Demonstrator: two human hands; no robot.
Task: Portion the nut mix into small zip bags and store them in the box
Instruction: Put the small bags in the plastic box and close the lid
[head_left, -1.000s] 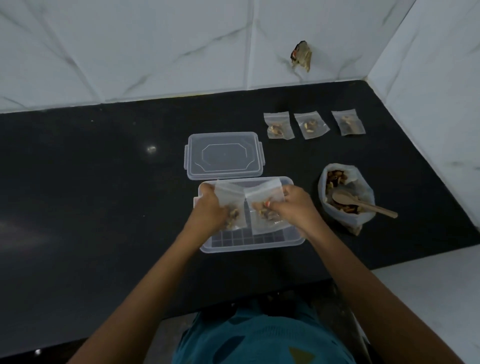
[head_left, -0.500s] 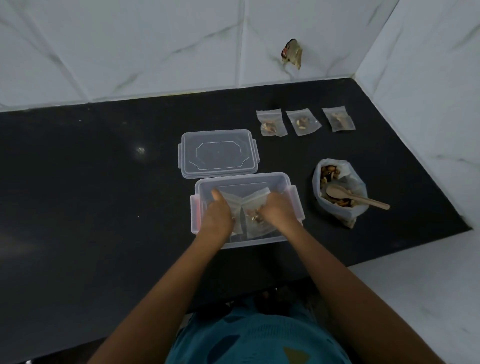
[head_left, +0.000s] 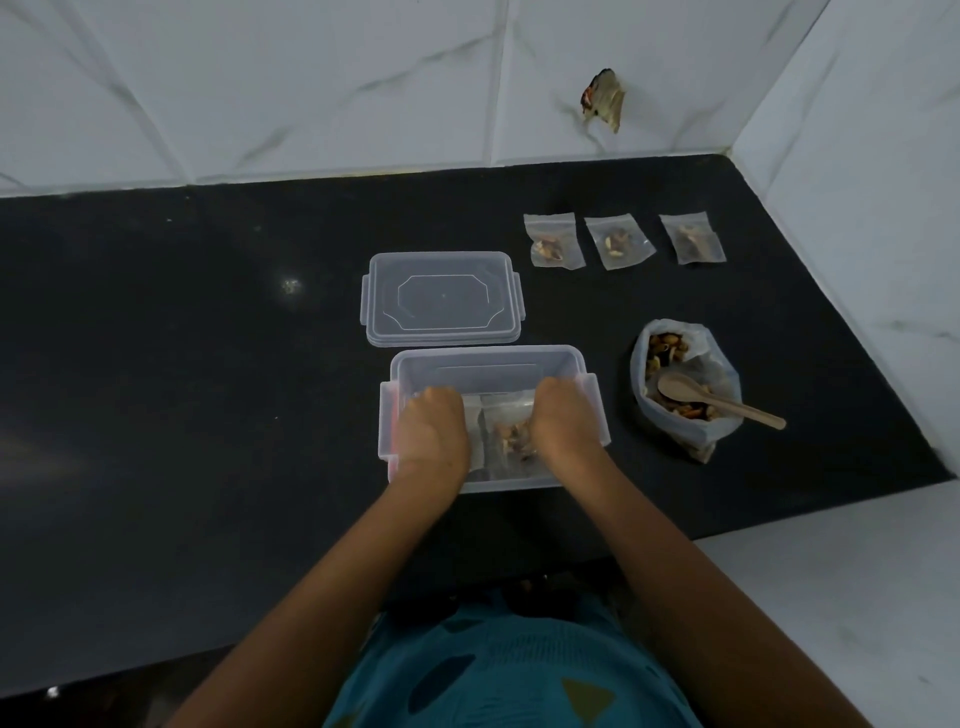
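1. Clear plastic formed the box (head_left: 488, 358), open on the black counter (head_left: 182, 364), with its lid (head_left: 441, 299) flat just beyond it.
2. Inside the box lay two small zip bags (head_left: 511, 439) of nuts, side by side.
3. Left hand (head_left: 434, 434) and right hand (head_left: 563, 423) reached into the box, knuckles up, one over each bag. Their fingers were hidden, so whether they pinched the bags could not be told.
4. Right of the box sat the nut mix bag (head_left: 719, 364), a wooden spoon (head_left: 719, 402) resting in it.
5. Beyond the box to the right, three filled zip bags (head_left: 618, 242) lay in a row.
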